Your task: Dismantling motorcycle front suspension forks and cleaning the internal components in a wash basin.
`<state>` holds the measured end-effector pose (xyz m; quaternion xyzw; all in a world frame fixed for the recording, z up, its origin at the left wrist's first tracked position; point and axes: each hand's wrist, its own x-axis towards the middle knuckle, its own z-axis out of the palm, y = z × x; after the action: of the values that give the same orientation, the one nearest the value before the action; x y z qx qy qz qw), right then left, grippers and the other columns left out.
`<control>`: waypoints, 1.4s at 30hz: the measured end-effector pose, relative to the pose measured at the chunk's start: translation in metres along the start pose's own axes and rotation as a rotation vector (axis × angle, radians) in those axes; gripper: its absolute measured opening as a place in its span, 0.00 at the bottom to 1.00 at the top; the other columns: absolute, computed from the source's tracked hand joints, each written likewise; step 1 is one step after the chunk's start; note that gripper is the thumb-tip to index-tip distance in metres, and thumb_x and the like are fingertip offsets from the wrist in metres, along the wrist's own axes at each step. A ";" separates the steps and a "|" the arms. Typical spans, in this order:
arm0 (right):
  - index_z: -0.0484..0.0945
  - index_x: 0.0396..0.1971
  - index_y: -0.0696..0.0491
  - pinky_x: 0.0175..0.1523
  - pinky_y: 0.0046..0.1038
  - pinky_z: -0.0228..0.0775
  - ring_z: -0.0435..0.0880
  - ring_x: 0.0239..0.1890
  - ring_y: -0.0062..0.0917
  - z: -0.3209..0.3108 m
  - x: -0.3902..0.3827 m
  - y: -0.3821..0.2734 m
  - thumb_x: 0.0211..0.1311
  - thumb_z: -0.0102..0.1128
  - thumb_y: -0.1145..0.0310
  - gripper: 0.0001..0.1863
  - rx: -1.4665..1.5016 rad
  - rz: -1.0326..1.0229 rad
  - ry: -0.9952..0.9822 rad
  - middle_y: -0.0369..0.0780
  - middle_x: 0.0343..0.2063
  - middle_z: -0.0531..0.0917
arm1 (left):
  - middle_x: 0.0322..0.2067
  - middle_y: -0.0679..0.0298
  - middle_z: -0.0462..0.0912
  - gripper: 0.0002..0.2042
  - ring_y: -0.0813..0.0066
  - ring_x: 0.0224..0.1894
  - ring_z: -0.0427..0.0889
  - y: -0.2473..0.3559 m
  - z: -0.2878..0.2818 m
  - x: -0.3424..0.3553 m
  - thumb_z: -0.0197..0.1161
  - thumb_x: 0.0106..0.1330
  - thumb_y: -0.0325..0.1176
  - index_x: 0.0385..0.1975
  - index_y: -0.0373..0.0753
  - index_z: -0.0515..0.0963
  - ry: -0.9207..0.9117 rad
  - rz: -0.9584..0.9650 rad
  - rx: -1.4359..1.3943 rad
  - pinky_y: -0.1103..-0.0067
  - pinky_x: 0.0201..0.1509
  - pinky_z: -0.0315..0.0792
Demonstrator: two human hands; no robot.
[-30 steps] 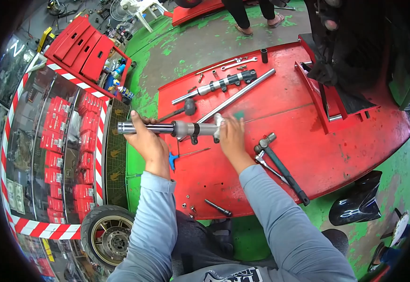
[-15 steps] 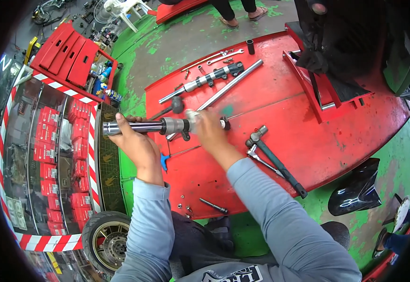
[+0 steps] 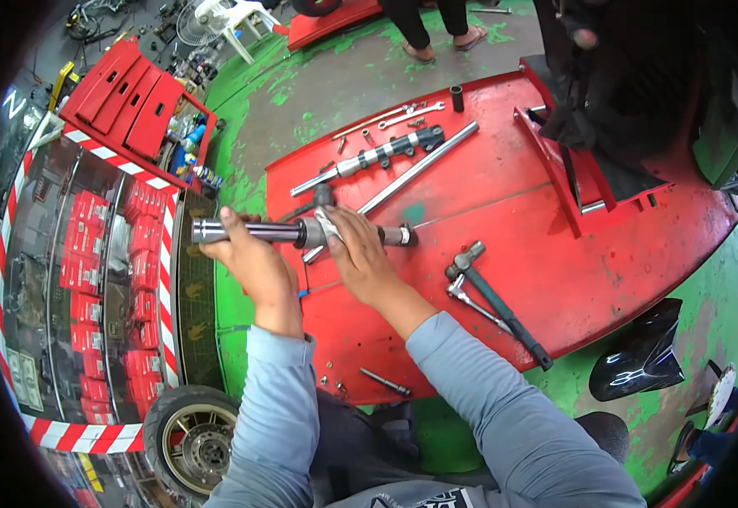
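Over the left end of the red lift table (image 3: 555,229), the person holds a motorcycle fork leg (image 3: 301,231) level, clear of the surface. Their left hand (image 3: 250,258) is wrapped tight round the chromed inner tube, and their right hand (image 3: 356,254) is closed over the darker lower casing, with what looks like a pale rag (image 3: 328,227) pinched under the fingers, though it is hard to be sure from here.

That fork leg looks heavy and rigid, all steel and alloy, and the polished tube is likely slick if oily. The casing gives the surer grip; the chrome should be held gently to spare it scratches.

A second fork leg (image 3: 369,158), a long steel rod (image 3: 420,168), a hammer (image 3: 496,300) and spanners (image 3: 403,114) lie on the table well apart.
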<state>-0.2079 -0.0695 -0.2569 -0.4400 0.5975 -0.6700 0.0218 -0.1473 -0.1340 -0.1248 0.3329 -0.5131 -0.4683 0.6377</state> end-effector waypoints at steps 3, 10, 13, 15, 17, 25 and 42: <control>0.68 0.57 0.57 0.69 0.49 0.52 0.67 0.63 0.43 -0.034 -0.011 0.057 0.70 0.44 0.64 0.20 -0.320 0.015 -0.145 0.52 0.56 0.72 | 0.39 0.61 0.69 0.17 0.72 0.39 0.73 -0.005 -0.002 -0.003 0.52 0.74 0.36 0.54 0.39 0.55 -0.026 -0.070 -0.070 0.73 0.46 0.71; 0.71 0.52 0.61 0.60 0.44 0.64 0.73 0.53 0.53 -0.069 -0.030 0.131 0.70 0.44 0.60 0.21 -0.212 0.595 -0.177 0.55 0.52 0.75 | 0.46 0.58 0.73 0.18 0.64 0.48 0.77 -0.017 -0.003 -0.003 0.53 0.74 0.39 0.57 0.43 0.57 -0.241 -0.013 -0.110 0.65 0.50 0.75; 0.71 0.53 0.59 0.59 0.37 0.65 0.76 0.55 0.44 -0.058 -0.015 0.113 0.74 0.41 0.58 0.21 -0.038 0.802 0.095 0.53 0.51 0.78 | 0.53 0.53 0.74 0.20 0.60 0.50 0.80 -0.022 -0.007 0.008 0.54 0.73 0.41 0.58 0.40 0.59 -0.316 0.012 -0.095 0.69 0.48 0.78; 0.69 0.56 0.61 0.59 0.35 0.66 0.74 0.57 0.39 -0.061 -0.006 0.104 0.74 0.40 0.55 0.25 0.462 0.854 0.348 0.51 0.54 0.75 | 0.51 0.52 0.77 0.21 0.65 0.43 0.83 -0.030 -0.011 0.020 0.55 0.72 0.44 0.55 0.35 0.64 -0.436 -0.063 -0.036 0.74 0.43 0.79; 0.65 0.60 0.60 0.60 0.32 0.66 0.72 0.59 0.32 -0.070 0.001 0.116 0.76 0.37 0.55 0.25 0.628 0.784 0.485 0.47 0.56 0.73 | 0.45 0.52 0.81 0.20 0.70 0.38 0.83 -0.036 -0.008 0.022 0.55 0.72 0.44 0.52 0.34 0.68 -0.461 -0.075 -0.017 0.79 0.37 0.77; 0.66 0.51 0.49 0.26 0.28 0.74 0.78 0.24 0.25 -0.100 0.029 0.094 0.75 0.35 0.53 0.18 1.052 0.746 0.614 0.38 0.30 0.77 | 0.21 0.61 0.77 0.13 0.70 0.22 0.74 -0.030 0.008 0.017 0.58 0.68 0.42 0.31 0.39 0.70 -0.178 -0.196 -0.218 0.75 0.31 0.71; 0.75 0.53 0.57 0.63 0.43 0.64 0.76 0.55 0.43 -0.068 -0.015 0.011 0.63 0.48 0.70 0.19 -0.326 -0.045 -0.380 0.50 0.52 0.78 | 0.17 0.70 0.65 0.17 0.80 0.17 0.64 -0.039 0.007 0.023 0.63 0.68 0.41 0.25 0.40 0.64 0.236 -0.240 -0.176 0.81 0.20 0.63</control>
<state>-0.2463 -0.0112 -0.2677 -0.5688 0.6730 -0.4704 0.0475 -0.1628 -0.1681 -0.1504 0.3871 -0.3483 -0.5417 0.6599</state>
